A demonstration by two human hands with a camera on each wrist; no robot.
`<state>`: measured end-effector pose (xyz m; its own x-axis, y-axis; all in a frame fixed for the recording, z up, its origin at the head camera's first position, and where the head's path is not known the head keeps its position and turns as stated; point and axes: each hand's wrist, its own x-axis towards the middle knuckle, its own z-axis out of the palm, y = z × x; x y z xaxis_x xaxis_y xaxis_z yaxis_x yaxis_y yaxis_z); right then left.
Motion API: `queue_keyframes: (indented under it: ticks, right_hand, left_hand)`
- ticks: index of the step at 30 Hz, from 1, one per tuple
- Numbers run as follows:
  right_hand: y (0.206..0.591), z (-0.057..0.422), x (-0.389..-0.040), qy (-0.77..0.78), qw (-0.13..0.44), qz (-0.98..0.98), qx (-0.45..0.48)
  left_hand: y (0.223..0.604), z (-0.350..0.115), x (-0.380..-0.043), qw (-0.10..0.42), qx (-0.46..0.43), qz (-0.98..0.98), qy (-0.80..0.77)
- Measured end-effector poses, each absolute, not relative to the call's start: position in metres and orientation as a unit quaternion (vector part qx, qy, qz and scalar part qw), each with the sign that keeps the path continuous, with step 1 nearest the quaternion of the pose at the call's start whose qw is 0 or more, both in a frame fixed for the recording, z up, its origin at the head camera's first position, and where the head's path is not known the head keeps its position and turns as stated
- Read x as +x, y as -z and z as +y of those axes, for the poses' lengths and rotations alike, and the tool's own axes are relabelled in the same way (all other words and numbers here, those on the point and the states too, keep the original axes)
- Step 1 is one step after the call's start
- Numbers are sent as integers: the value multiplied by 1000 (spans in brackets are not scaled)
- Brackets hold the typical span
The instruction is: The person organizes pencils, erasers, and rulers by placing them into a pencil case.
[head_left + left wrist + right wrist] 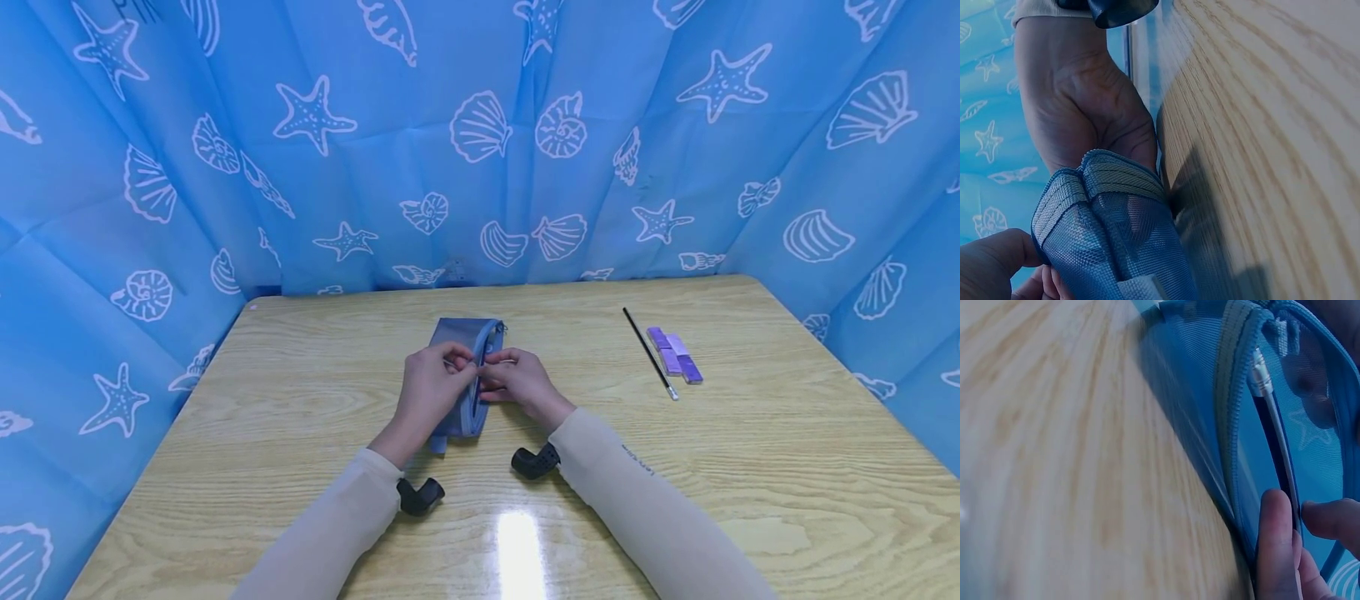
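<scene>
A blue mesh zip pouch (455,332) lies on the table in front of me, its zipped mouth spread apart. My left hand (431,379) pinches the pouch's edge near the opening; its fingers show at the lower left of the left wrist view. The right hand (525,383) reaches in at the mouth from the right. In the right wrist view, its thumb and finger pinch a dark pencil (1277,434) standing within the open pouch. The pencil's metal ferrule and eraser end point up toward the zip's end, while its lower part is hidden behind the fingers.
To the right on the wooden table (315,358) lies a black pencil (648,352) with a white eraser end. Beside it sit several small purple blocks (663,350) close together. A blue shell-patterned curtain (420,167) hangs behind the table and along its sides.
</scene>
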<state>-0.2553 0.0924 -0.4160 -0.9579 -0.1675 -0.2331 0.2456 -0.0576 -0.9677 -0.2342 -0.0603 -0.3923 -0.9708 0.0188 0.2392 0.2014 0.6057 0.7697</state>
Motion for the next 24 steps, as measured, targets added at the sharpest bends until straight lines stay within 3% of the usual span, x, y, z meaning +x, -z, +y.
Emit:
queue_keyframes:
  ticks: [13,24]
  right_hand:
    - [411,106,-255,736,184,652,15]
    - [395,159,-268,642,76,763,29]
  left_hand:
    - [392,-63,-234,113,-77,-888,439]
    - [392,-64,-234,113,-77,-884,447]
